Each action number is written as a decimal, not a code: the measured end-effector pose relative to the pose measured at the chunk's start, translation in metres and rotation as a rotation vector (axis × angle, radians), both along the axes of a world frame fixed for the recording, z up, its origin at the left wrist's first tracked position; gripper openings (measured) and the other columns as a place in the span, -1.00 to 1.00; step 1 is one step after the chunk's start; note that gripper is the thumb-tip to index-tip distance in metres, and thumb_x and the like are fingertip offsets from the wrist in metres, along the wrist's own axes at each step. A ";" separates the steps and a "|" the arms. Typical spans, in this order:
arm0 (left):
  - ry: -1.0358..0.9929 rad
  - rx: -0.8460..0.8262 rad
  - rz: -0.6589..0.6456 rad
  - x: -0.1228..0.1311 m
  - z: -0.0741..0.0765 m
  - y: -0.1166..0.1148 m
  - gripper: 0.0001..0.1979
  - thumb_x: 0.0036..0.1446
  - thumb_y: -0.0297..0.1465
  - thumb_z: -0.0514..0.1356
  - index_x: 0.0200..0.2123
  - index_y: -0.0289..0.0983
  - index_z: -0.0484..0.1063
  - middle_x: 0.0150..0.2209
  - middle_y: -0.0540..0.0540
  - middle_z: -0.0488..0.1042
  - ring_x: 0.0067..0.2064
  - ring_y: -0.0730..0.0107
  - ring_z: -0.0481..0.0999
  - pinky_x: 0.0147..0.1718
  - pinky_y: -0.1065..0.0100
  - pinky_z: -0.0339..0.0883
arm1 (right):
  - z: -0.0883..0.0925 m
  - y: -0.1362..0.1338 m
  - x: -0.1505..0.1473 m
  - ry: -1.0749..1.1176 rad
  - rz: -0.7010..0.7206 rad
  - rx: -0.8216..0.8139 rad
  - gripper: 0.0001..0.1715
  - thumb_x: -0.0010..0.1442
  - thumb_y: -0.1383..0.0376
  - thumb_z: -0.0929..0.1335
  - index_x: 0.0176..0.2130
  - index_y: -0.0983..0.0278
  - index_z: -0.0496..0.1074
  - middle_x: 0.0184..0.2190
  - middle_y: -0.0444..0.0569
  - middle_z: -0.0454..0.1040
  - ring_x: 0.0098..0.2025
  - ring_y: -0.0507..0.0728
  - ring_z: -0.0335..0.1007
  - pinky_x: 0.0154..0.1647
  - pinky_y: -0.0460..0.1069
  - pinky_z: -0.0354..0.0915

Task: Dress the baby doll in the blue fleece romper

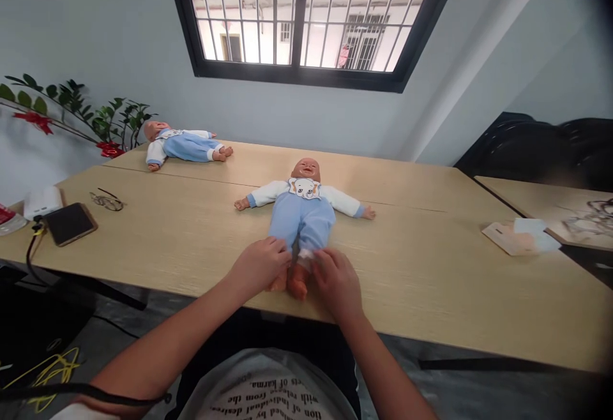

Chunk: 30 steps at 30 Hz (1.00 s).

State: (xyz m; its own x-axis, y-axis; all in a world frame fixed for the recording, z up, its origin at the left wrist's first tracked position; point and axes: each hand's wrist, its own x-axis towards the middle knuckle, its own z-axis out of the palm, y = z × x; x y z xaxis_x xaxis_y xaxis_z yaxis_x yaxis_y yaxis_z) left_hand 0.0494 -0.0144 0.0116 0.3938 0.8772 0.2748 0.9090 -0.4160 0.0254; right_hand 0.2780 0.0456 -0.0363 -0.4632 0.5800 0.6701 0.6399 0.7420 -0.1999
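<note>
A baby doll (304,200) lies on its back on the table, head toward the window, arms spread wide. It wears pale blue trousers (313,225) with white cuffs and a white top with an animal-face bib (305,189). My left hand (268,260) is closed at the cuff of the leg on the left, partly covering that foot. Fingers of my right hand (338,279) pinch the white cuff (305,255) of the other leg. Both bare feet of the doll point toward me, near the table's front edge.
A second, similarly dressed doll (189,145) lies at the back left by a plant (115,120). On the left are glasses (108,202), a phone (71,223) and a white power bank (43,202). Flat packets (520,236) lie on the right. The wooden table (412,267) fronts a barred window.
</note>
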 end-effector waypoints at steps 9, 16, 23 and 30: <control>-0.107 -0.011 -0.213 0.014 0.004 -0.010 -0.66 0.20 -0.17 0.37 -0.07 -0.21 0.46 -0.10 -0.08 0.53 -0.06 0.17 0.49 -0.07 0.19 0.36 | 0.001 -0.005 0.000 0.056 -0.029 0.062 -0.88 0.41 0.36 0.32 -0.10 0.26 0.47 -0.20 0.05 0.57 -0.14 0.19 0.46 -0.08 0.07 0.37; 0.044 0.169 -0.194 0.035 -0.018 -0.024 -0.94 0.35 -0.44 0.21 -0.13 -0.23 0.46 -0.20 -0.06 0.54 -0.23 0.24 0.50 -0.25 0.18 0.35 | 0.018 -0.020 -0.007 -0.093 0.122 0.008 -0.86 0.41 0.39 0.27 -0.21 0.23 0.41 -0.30 0.01 0.52 -0.26 0.18 0.40 -0.19 0.06 0.32; -0.257 0.201 -0.136 0.033 -0.022 -0.034 -0.76 0.38 -0.27 0.21 0.04 -0.23 0.41 -0.07 -0.12 0.59 -0.10 0.21 0.58 -0.11 0.14 0.43 | 0.013 -0.022 0.008 0.029 0.107 -0.104 -0.95 0.41 0.31 0.30 -0.15 0.23 0.37 -0.27 0.00 0.50 -0.23 0.17 0.44 -0.21 0.04 0.35; -0.625 0.168 -0.037 0.037 -0.034 -0.043 -0.72 0.34 -0.32 0.22 0.09 -0.18 0.36 0.00 -0.16 0.56 0.03 0.18 0.56 0.01 0.15 0.48 | 0.007 -0.023 0.007 0.141 -0.008 -0.123 -0.89 0.43 0.27 0.29 -0.13 0.23 0.40 -0.26 0.00 0.56 -0.24 0.16 0.51 -0.22 0.03 0.38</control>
State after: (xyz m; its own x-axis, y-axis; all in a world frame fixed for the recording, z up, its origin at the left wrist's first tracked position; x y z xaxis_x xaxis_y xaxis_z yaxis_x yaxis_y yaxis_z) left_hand 0.0861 -0.0573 -0.0227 0.1445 0.7909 0.5946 0.7288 -0.4915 0.4768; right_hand 0.2852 0.0229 -0.0294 -0.3649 0.6644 0.6522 0.6045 0.7018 -0.3768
